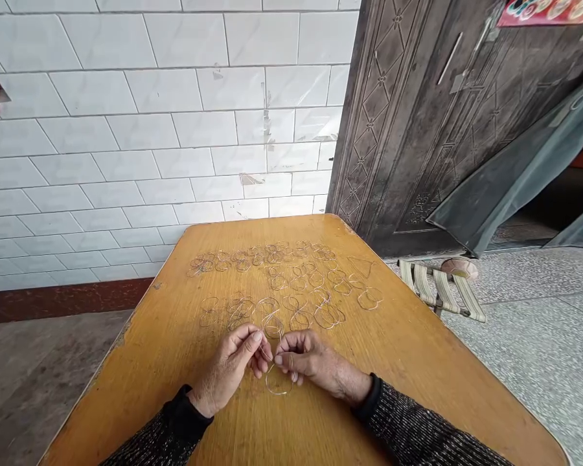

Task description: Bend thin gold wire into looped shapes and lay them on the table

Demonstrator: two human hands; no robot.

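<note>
Near the middle of the table, my left hand and my right hand pinch one thin metal wire between them. The wire curves into a loop below the fingertips, and another part rises above them. Thumb and forefinger are pressed together on each hand, the other fingers curled. Just beyond my hands lie wires bent into looped, figure-eight shapes. More of these looped wires lie in rows toward the far side.
The wooden table has rounded corners and stands near a white tiled wall. To the right are a folding stool with striped straps, a dark patterned door and a grey-green curtain.
</note>
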